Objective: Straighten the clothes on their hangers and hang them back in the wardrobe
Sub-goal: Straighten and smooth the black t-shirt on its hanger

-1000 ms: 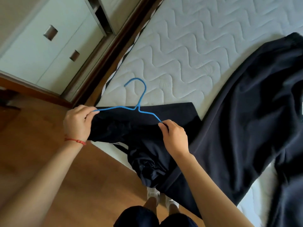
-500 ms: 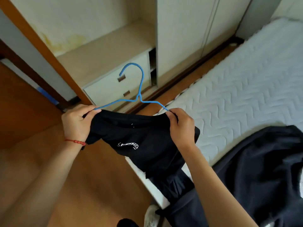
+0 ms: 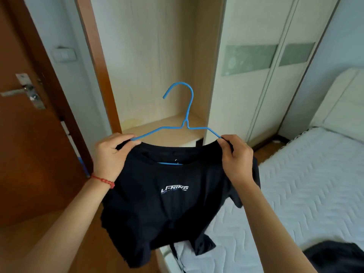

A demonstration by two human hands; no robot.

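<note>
A black T-shirt (image 3: pixel 173 209) with white chest lettering hangs on a blue wire hanger (image 3: pixel 187 115), held up in front of me. My left hand (image 3: pixel 112 154) pinches the shirt's left shoulder together with the hanger's left arm. My right hand (image 3: pixel 235 156) pinches the right shoulder and the hanger's right end. The hook points up, to the left. Behind it stands the wardrobe (image 3: pixel 157 56), an open light-wood compartment with a shelf surface below; no rail shows.
A brown door (image 3: pixel 29 144) with a metal handle is at the left. Closed sliding wardrobe doors (image 3: pixel 256 75) stand to the right. A bed with a white quilted mattress (image 3: pixel 305 184) fills the right side; another dark garment (image 3: pixel 338 257) lies on it at the bottom right.
I have lifted the shirt and hanger off the bed and turned up from the mattress towards the open wardrobe. The shirt now hangs with its lettering facing me. Both hands kept their grip.
</note>
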